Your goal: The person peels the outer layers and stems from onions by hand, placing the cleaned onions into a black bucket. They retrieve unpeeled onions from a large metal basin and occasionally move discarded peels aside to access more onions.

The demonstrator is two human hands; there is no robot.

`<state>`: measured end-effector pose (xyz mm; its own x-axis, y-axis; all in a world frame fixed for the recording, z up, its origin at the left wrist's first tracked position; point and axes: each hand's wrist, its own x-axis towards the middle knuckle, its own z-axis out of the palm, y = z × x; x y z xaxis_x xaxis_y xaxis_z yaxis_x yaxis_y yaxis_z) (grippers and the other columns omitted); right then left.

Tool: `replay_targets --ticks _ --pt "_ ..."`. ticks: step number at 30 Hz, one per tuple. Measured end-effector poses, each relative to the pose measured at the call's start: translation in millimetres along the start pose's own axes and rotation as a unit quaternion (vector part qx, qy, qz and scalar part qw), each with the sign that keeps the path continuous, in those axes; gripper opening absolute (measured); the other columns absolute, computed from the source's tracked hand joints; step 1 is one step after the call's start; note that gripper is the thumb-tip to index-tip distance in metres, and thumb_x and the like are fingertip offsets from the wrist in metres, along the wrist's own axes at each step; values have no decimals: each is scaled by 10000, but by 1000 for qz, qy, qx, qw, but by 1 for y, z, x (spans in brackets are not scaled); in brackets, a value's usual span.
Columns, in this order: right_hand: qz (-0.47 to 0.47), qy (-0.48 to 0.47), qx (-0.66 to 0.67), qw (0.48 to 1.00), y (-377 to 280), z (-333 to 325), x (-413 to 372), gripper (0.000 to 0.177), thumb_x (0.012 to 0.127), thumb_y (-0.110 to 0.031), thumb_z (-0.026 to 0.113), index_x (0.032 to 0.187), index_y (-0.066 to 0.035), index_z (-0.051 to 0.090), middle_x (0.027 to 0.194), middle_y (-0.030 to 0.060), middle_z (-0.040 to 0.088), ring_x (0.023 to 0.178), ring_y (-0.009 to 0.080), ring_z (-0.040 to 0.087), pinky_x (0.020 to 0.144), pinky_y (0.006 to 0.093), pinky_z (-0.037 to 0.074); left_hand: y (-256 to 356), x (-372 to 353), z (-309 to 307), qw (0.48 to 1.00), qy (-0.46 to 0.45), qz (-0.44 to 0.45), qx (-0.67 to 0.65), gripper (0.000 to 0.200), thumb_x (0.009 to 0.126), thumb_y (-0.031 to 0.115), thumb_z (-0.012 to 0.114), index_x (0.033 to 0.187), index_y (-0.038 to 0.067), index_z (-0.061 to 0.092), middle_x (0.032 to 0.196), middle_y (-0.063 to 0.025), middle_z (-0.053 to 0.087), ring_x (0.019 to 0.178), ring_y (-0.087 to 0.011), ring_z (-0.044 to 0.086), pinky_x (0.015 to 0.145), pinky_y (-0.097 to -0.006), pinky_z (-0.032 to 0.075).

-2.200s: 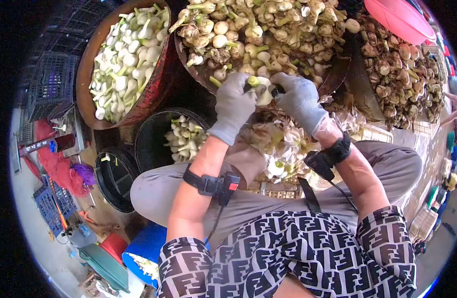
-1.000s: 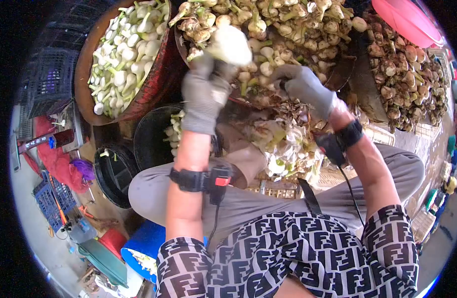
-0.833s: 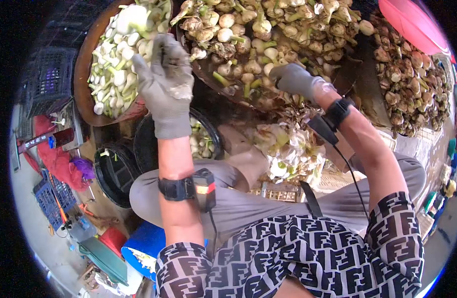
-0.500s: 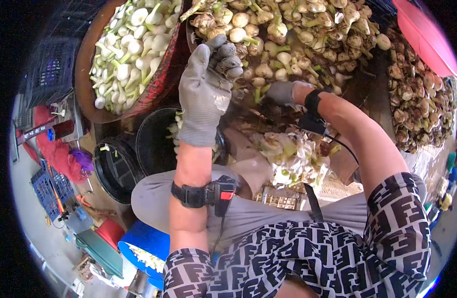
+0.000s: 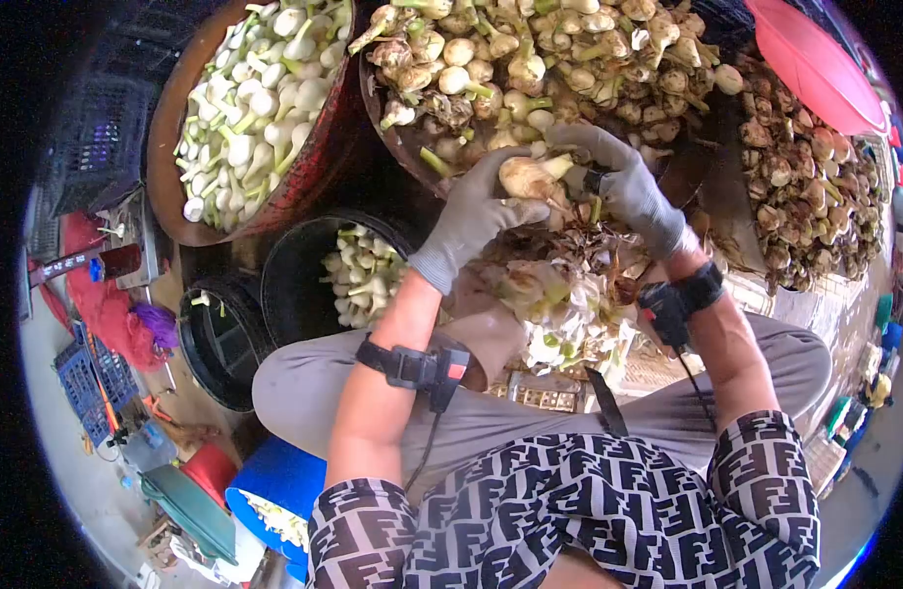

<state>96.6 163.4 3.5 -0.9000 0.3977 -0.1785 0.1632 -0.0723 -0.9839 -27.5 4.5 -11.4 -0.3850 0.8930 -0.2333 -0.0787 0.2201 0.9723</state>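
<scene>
My left hand [image 5: 483,208], in a grey glove, grips a brownish garlic bulb [image 5: 532,179] whose cut pale stem points right. Close by on its right, my gloved right hand [image 5: 636,191] is curled, its fingers near the stem end. Something small and dark shows in the right hand's grasp, too hidden to name. Under both hands lies a heap of peeled, papery garlic skins [image 5: 579,304]. Just beyond them, a wide tub [image 5: 397,147] holds many unpeeled and partly peeled bulbs.
At the far left, a big red-brown tub [image 5: 166,167] is full of clean white garlic. A black bucket [image 5: 279,275] with peeled bulbs stands nearer, beside another black bucket [image 5: 191,339]. On the right are a pile of dirty garlic [image 5: 805,187] and a pink basin [image 5: 815,64].
My left hand has come down and right, and now has a garlic bulb. My right hand has drawn back toward it from among the bulbs. Bulbs in the black bucket are now uncovered.
</scene>
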Motion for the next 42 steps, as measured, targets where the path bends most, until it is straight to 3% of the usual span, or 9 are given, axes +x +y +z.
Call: replay_targets --ticks 5,14,20,24,33,34,37,38,42 --pt "187 62 199 960 -2 23 -25 204 833 -158 617 984 -23 589 799 -12 584 719 52 529 623 209 432 -7 -5 16 971 105 125 176 689 575 197 817 1143 46 459 1098 -76 540 1041 -181 516 919 -289 393" --pt "152 100 175 967 13 30 -24 119 806 -118 620 868 -21 591 677 -1 571 527 60 507 444 206 405 -10 -11 19 969 110 134 175 623 589 105 796 1116 35 471 1074 -97 561 1005 -191 545 878 -295 423" --pt "131 109 57 984 18 30 -23 183 742 -24 586 920 11 599 744 32 605 652 114 561 579 234 456 -19 -11 6 997 57 1 -43 384 845 291 597 1113 30 512 1089 -38 549 945 -140 548 866 -270 427" --pt "106 134 -89 981 37 33 -23 214 765 10 590 978 22 592 799 17 623 724 93 556 653 218 457 -3 -9 10 915 28 -116 -386 527 880 479 448 1152 33 516 1047 -52 588 935 -143 553 854 -278 421" --pt "93 71 163 980 32 36 -25 196 767 -63 631 959 -31 612 838 34 624 732 104 567 633 236 451 -9 -7 11 987 154 32 -40 546 858 556 419 1054 71 577 807 -18 616 663 -82 566 506 -226 468" --pt "81 50 224 970 33 33 -27 179 779 -69 629 953 -30 612 836 24 617 736 95 560 627 230 449 -1 -14 8 961 130 -164 -180 568 838 579 428 1050 75 581 742 -19 609 509 -54 514 372 -197 393" --pt "-155 15 -208 966 31 25 -31 150 805 -65 610 948 -21 605 846 -9 599 743 75 545 619 207 447 10 -14 -1 925 67 -217 -304 582 829 592 422 1046 76 582 692 -23 598 419 -48 465 312 -185 341" --pt "-2 28 3 1000 30 27 -37 153 801 -49 595 948 -5 596 842 -6 599 738 70 540 631 201 446 16 -17 -5 931 78 -262 -242 564 828 582 447 1014 72 598 662 -33 594 488 -73 525 391 -214 410" --pt "-1 69 19 997 13 31 -41 195 774 -35 604 967 -2 595 844 9 610 733 71 542 637 211 447 -17 -1 -6 951 298 27 84 428 782 487 609 845 64 632 696 -59 617 650 -126 606 609 -281 466"
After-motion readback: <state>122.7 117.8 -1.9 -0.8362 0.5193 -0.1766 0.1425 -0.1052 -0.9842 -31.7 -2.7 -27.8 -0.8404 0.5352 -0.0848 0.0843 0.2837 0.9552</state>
